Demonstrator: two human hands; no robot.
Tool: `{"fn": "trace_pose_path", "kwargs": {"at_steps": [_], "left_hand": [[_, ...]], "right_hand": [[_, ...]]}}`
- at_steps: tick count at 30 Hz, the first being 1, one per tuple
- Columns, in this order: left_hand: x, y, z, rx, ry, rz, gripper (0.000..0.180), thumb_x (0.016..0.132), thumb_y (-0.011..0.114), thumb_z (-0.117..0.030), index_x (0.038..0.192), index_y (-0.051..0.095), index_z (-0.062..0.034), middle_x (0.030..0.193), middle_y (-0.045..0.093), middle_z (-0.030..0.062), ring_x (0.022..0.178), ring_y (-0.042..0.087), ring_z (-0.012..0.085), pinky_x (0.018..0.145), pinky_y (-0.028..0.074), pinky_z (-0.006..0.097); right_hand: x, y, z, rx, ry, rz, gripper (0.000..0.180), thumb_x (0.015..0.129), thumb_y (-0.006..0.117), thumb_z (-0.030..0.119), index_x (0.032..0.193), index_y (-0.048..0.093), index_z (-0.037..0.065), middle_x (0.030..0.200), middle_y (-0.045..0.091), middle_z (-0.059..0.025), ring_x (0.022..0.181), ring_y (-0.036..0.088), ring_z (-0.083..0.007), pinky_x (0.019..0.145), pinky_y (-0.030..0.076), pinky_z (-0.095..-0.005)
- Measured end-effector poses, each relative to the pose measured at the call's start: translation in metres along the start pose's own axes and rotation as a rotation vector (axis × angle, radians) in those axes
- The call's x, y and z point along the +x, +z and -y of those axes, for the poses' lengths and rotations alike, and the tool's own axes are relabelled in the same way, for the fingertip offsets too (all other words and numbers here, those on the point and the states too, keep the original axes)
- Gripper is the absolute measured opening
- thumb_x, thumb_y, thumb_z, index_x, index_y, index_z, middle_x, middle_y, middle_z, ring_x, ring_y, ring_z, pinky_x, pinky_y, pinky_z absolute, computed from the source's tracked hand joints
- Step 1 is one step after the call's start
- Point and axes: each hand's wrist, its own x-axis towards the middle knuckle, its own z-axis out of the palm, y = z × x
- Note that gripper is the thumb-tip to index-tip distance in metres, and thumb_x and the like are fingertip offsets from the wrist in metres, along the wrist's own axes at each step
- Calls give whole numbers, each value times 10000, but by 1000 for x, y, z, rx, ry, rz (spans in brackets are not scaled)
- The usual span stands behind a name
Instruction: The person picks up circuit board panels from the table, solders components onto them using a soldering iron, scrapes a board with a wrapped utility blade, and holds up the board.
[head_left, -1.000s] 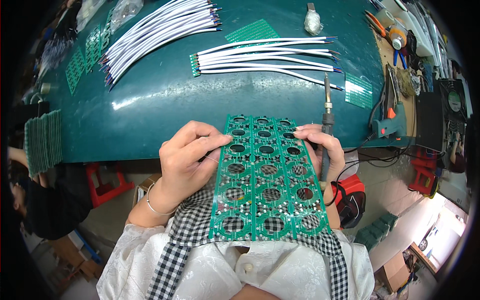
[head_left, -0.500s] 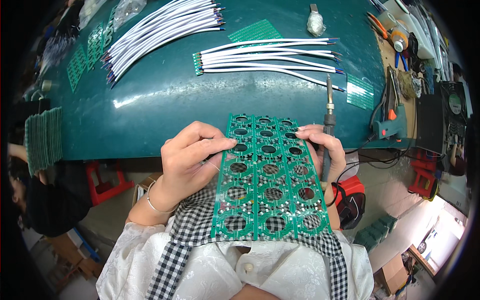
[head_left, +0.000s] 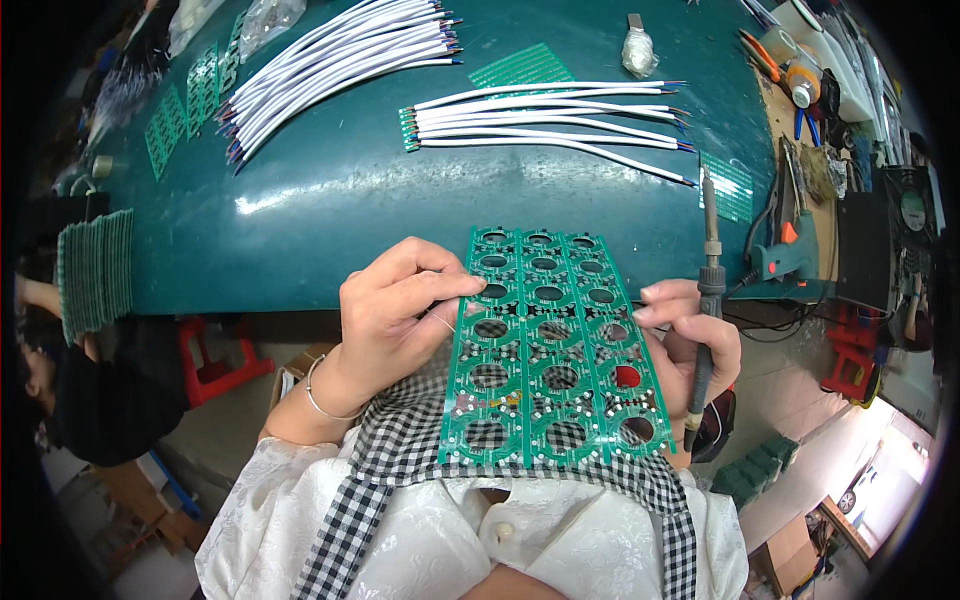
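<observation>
A green circuit board panel (head_left: 556,352) with rows of round cutouts is held up, tilted, over my checked apron. Its left edge is pinched between the thumb and fingers of my left hand (head_left: 402,308). Beside the right edge is my right hand (head_left: 690,335), which has a soldering iron (head_left: 712,290) tucked in its grip, tip pointing away from me. The right fingertips are close to the board's edge; whether they touch it I cannot tell. Farther off on the green table lie white cables (head_left: 550,125), joined at their left ends to a small green board strip (head_left: 409,130).
A big bundle of white cables (head_left: 330,75) lies far left, near green panels (head_left: 166,130). A glue gun (head_left: 785,258) and pliers (head_left: 762,58) sit at the right. Stacked boards (head_left: 95,275) stand at the left edge, near another person's arm (head_left: 40,295).
My right hand has shifted right with the soldering iron, its fingers moving off the board's upper right edge. The panel has moved slightly right and up, still in my left hand.
</observation>
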Motion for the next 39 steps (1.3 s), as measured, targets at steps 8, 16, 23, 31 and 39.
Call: {"fn": "trace_pose_path", "kwargs": {"at_steps": [8,16,23,31,39], "left_hand": [[1,0,-2,4,-14,-13,285,662,706,106,902,748,-42,848,659,80,678,637,158,560,490,247],[-2,0,-7,-31,-65,-56,296,659,719,103,915,750,-43,844,654,82,665,627,150,556,478,240],[2,-11,-21,-10,83,1,374,617,745,77,956,755,-81,861,656,64,664,638,142,543,486,239],[2,-7,-20,-55,119,-6,369,605,713,108,925,752,-71,820,657,76,687,660,168,562,513,250],[2,-6,-18,-28,138,-21,352,593,705,108,894,749,-70,806,666,67,659,660,166,550,512,249]], "right_hand": [[-1,1,-2,76,17,39,395,713,684,-169,1031,579,41,836,715,-150,855,690,-308,790,552,-420],[3,3,-2,63,-3,61,361,747,684,-154,1025,574,49,844,713,-141,818,693,-292,785,559,-420],[3,7,-5,46,-63,31,278,805,664,-120,1012,564,35,831,702,-147,782,688,-281,739,569,-406],[2,5,-6,32,-76,47,239,830,658,-97,1009,564,31,828,699,-153,773,686,-283,728,569,-403],[2,5,-5,27,-77,49,257,819,667,-99,1015,568,35,833,700,-143,787,689,-284,730,566,-399]]}}
